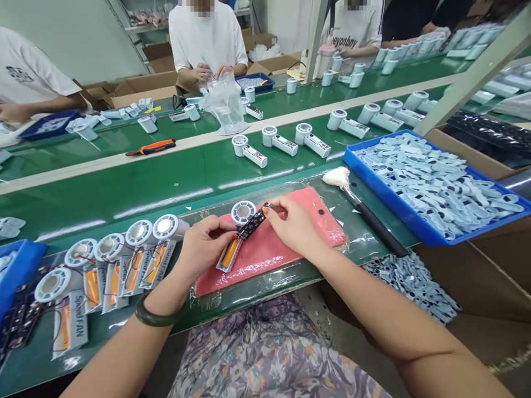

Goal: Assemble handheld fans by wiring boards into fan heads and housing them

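A black circuit board [252, 224] is held slantwise above an opened handheld fan [243, 212] on the pink mat [286, 243]. The fan's round head points away from me, and an orange battery [229, 254] shows in its open handle. My right hand [292, 224] pinches the board's upper right end between thumb and fingers. At the lower left end, my left hand [207, 240] is closed with its fingertips against the board, beside the fan. What lies under the left fingertips is partly hidden.
Several opened fans [141, 249] with red wires lie at left, near more black boards [20, 320]. A black-handled brush [373, 221] and a blue tray [440, 182] of pale blue parts are at right. Beyond are fans [282, 142], orange-handled pliers [157, 146] and co-workers.
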`<state>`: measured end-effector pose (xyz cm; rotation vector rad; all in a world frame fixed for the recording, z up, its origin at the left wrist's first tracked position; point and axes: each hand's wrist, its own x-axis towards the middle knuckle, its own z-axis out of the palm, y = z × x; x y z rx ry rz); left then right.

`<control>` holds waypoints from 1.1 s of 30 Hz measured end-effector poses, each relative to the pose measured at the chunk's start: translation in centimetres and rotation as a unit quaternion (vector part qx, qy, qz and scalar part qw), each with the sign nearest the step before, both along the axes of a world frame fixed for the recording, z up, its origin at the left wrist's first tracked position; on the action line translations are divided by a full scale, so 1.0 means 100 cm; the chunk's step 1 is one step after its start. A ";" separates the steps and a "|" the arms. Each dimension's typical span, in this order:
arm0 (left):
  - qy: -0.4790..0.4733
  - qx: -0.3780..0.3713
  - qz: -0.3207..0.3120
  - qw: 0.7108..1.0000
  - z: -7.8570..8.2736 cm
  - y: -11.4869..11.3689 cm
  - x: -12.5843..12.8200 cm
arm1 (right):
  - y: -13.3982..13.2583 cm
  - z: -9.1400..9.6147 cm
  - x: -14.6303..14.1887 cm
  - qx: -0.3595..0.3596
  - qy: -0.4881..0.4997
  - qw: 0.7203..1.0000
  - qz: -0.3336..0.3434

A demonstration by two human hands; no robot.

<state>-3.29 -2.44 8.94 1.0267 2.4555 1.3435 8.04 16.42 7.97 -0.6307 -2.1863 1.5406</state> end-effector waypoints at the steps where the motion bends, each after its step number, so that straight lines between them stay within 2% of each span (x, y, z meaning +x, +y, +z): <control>1: 0.014 -0.010 0.000 1.000 -0.001 -0.001 0.001 | -0.003 -0.001 0.004 -0.012 -0.002 1.000 -0.009; 4: 0.003 -0.017 0.003 1.000 -0.005 -0.003 0.003 | -0.013 -0.008 0.012 -0.062 0.010 0.997 -0.033; 6: -0.031 -0.008 0.014 0.999 -0.008 -0.003 0.005 | -0.018 -0.011 0.013 -0.127 0.023 0.991 -0.047; 9: -0.051 -0.006 0.041 0.998 -0.011 -0.003 0.010 | -0.023 -0.012 0.012 -0.239 0.045 0.967 -0.071; 11: -0.069 0.004 0.073 0.995 -0.012 0.000 0.018 | -0.026 -0.010 0.011 -0.276 0.070 0.954 -0.089; 13: -0.131 0.045 0.103 0.985 -0.013 0.006 0.029 | -0.026 -0.008 0.010 -0.265 0.090 0.955 -0.096; 15: -0.211 0.099 0.109 0.966 -0.014 0.014 0.041 | -0.025 -0.007 0.011 -0.217 0.094 0.968 -0.088; 18: -0.285 0.152 0.069 0.944 -0.017 0.022 0.054 | -0.022 -0.009 0.017 -0.144 0.081 0.983 -0.079; 20: -0.288 0.160 0.030 0.944 -0.019 0.019 0.054 | -0.019 -0.012 0.021 -0.117 0.079 0.985 -0.096; 22: -0.224 0.139 -0.006 0.965 -0.018 0.010 0.045 | -0.016 -0.015 0.026 -0.100 0.077 0.986 -0.114; 24: -0.065 0.088 -0.031 0.994 -0.012 -0.001 0.028 | -0.014 -0.017 0.028 -0.094 0.074 0.986 -0.120; 25: 0.038 0.056 -0.046 0.997 -0.006 -0.004 0.017 | -0.014 -0.018 0.029 -0.095 0.074 0.986 -0.118; 27: 0.225 -0.012 -0.099 0.969 0.008 -0.005 -0.007 | -0.015 -0.019 0.029 -0.102 0.076 0.986 -0.110; 29: 0.336 -0.077 -0.193 0.919 0.022 0.005 -0.030 | -0.015 -0.019 0.030 -0.110 0.079 0.985 -0.107; 31: 0.378 -0.123 -0.294 0.869 0.030 0.022 -0.047 | -0.016 -0.020 0.032 -0.114 0.077 0.985 -0.108; 33: 0.380 -0.146 -0.353 0.842 0.032 0.036 -0.055 | -0.014 -0.020 0.036 -0.111 0.068 0.986 -0.100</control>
